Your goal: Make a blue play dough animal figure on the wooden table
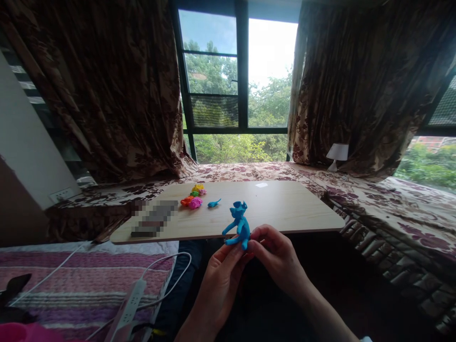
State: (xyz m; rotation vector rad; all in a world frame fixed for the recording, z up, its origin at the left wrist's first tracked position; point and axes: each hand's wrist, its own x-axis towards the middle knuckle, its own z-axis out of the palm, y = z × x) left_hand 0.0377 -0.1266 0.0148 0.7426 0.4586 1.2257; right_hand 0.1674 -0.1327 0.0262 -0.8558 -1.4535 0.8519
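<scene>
Holding, in both hands: one blue figure [242, 230], roughly upright, before the table's near edge. Left hand [221, 278]: thumb and fingers closed about its lower end, by the legs. Right hand [278, 256]: thumb and forefinger drawn together at its side, low down; I cannot tell how hard they press.

Handling, in my judgement: light, soft like modelling clay, matt rather than slippery, apt to take dents. Best hold: the thick lower body. Frail parts: ears and the thin outstretched limbs; I would not lift by these.

Beyond, on the pale table [285, 209]: one small blue piece [213, 204], apart; beside it, clustered lumps, orange [185, 201], pink [195, 203], green [194, 194] and yellow [197, 188]. Farther off, right: one white lamp [337, 152].
</scene>
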